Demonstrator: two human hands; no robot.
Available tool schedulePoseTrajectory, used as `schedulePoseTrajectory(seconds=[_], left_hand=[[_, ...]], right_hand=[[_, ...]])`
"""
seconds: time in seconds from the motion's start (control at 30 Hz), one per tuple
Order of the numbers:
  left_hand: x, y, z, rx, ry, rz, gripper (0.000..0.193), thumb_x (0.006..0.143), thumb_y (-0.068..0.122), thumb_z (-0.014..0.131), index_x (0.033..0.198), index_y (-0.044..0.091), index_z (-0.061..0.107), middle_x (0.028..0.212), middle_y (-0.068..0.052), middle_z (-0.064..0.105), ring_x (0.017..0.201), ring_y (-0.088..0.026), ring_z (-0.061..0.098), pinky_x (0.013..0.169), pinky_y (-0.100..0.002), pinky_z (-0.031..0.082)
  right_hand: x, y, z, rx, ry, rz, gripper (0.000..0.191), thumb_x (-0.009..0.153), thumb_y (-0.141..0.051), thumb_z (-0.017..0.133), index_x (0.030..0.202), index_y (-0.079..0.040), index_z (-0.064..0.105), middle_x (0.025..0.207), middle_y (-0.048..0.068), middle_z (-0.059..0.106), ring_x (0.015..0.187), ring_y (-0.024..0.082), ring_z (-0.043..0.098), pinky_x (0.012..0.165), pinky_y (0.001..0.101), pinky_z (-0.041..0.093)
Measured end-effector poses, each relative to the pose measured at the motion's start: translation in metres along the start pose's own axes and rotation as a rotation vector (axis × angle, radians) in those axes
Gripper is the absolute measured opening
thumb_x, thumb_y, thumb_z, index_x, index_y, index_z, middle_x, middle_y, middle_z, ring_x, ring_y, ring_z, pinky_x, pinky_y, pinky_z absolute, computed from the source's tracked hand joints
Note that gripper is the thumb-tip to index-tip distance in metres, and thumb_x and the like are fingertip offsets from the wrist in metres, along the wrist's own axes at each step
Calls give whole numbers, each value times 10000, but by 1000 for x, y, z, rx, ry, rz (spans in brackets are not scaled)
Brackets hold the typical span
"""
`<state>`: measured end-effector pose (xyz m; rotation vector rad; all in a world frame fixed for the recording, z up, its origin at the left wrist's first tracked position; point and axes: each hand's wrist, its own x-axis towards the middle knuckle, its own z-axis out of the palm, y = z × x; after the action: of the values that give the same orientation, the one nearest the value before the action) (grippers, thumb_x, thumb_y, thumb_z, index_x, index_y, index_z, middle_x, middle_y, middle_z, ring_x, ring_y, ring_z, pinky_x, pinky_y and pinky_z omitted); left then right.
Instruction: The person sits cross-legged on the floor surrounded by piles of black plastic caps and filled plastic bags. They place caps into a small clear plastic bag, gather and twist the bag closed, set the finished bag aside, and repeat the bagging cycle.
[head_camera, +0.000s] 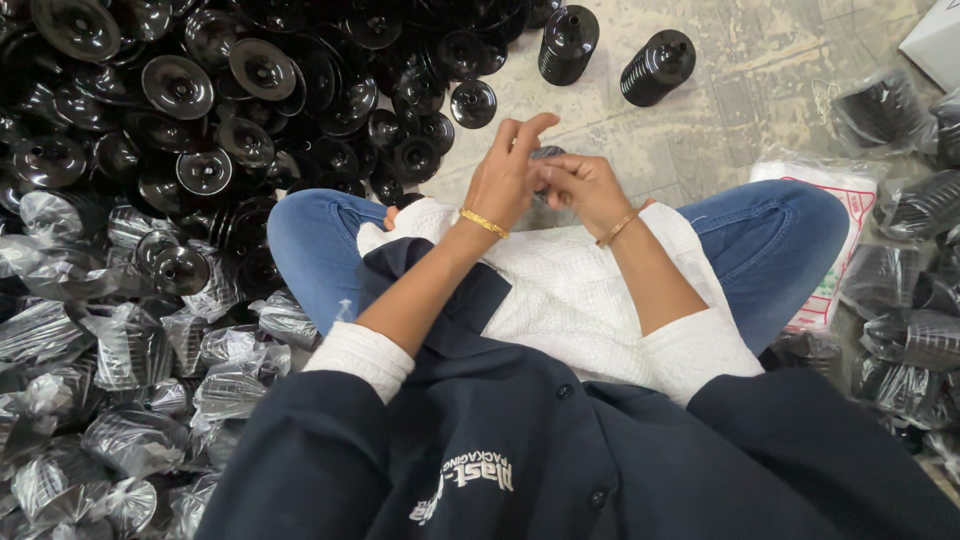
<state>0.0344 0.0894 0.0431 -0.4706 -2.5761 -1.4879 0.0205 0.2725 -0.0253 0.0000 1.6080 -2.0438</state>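
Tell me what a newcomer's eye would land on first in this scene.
First, the big heap of loose black rubber boots filling the upper left of the floor, with a spread of bagged boots in clear plastic below it. Next, in the middle above the lap, the left hand and right hand pinch one small dark part between them. Two ribbed boots lie apart at the top.

Packing workshop floor: heaped black plastic parts (200, 110), bagged ones (120, 350).

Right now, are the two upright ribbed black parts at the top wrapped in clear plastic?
No. Both ribbed black parts stand bare on the floor, unlike the bagged parts piled at left.
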Motion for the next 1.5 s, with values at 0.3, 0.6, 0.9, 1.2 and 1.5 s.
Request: schedulePoseTrajectory(seconds=[0.3,0.6,0.9,1.2,1.5], left_hand=[[-8,-34,14,-152,14,-89,376,901,19,725,1243,138,623,1040,-77,621,829,-204,696,745,-313,580],[-14,-47,15,-188,66,-77,169,886,-11,709,1044,50,712,1007,-92,666,820,-206,708,718,-305,576],[-17,-36,14,-156,114,-31,141,918,-46,639,1030,30,598,1069,-123,600,957,-291,663,827,-356,547],[-13,-51,17,-484,66,-187,79,1049,14,525,1108,57,558,1039,-68,723,929,-150,703,849,-290,585],[-10,-50,23,-227,121,-89,153,890,2,712,1033,54,694,967,-91,686,877,-209,714,749,-308,584]], right_hand=[[3,9,-13,207,-48,-6,259,1052,-141,654,1197,68,706,964,44,697,812,78,605,729,224,508],[10,23,-22,213,21,68,231,1040,-182,630,1086,31,705,908,50,703,768,107,642,686,237,528],[9,13,-12,268,89,99,266,1024,-199,604,1176,5,684,1023,70,744,857,121,696,756,261,565],[7,11,-19,355,-3,37,261,1041,-153,639,1204,47,669,1033,86,729,894,127,691,816,270,576],[7,4,-14,273,75,40,257,993,-122,664,1159,73,686,1036,110,748,867,123,704,807,255,587]])
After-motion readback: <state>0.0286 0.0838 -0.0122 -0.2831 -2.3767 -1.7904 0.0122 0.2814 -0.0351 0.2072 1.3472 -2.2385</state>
